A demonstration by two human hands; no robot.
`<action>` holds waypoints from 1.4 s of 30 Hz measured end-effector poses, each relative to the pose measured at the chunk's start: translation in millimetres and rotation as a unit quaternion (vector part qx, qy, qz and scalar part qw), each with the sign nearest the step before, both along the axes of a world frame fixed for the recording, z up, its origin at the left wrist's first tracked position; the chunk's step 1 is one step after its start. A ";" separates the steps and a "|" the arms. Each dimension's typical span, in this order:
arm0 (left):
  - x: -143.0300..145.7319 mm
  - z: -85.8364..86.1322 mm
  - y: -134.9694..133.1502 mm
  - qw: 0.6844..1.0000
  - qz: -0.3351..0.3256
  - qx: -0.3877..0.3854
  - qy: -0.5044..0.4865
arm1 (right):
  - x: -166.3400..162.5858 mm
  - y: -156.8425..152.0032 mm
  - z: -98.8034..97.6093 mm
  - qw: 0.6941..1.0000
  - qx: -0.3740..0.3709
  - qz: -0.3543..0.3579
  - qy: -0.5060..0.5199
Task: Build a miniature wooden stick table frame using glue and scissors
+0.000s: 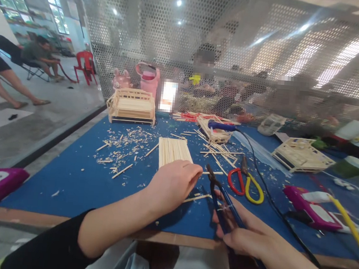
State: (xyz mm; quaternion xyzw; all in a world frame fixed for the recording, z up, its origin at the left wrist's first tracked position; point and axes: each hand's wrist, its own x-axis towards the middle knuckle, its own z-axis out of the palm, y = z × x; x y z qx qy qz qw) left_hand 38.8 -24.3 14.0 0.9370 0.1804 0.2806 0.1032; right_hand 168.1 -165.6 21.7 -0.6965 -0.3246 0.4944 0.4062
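many sticks (173, 150), blue tabletop (68, 187), mesh (139, 22) behind

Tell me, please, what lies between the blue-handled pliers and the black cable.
In the head view, red-and-yellow-handled scissors lie between the blue-handled pliers and the black cable.

Red chair (86, 65) on grey flr (60, 109), 2 windows (56, 10) behind, perf. screen (129, 25) R.

My left hand (171, 183) lies back uppermost, its fingers (196, 173) bunched toward my right, their tips probably pinched, though mostly hidden from me. My right hand (249, 230) sits lower, thumb (234, 240) and fingers curled in a grip; both forearms (117, 221) slant inward.
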 end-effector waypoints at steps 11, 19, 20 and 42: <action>5.4 0.2 -32.9 0.987 0.104 0.008 -0.122 | 8.7 9.9 -3.8 0.976 0.105 0.056 -0.185; 13.7 -8.4 -32.6 0.976 0.071 0.037 -0.203 | 21.9 12.3 -9.0 0.925 0.214 0.117 -0.290; 14.3 -8.1 -32.7 0.974 0.069 0.039 -0.213 | 19.8 11.4 -9.1 0.936 0.209 0.124 -0.254; -27.5 -4.7 13.1 0.994 0.053 0.078 -0.050 | 78.7 111.5 -19.8 0.776 0.081 0.041 -0.624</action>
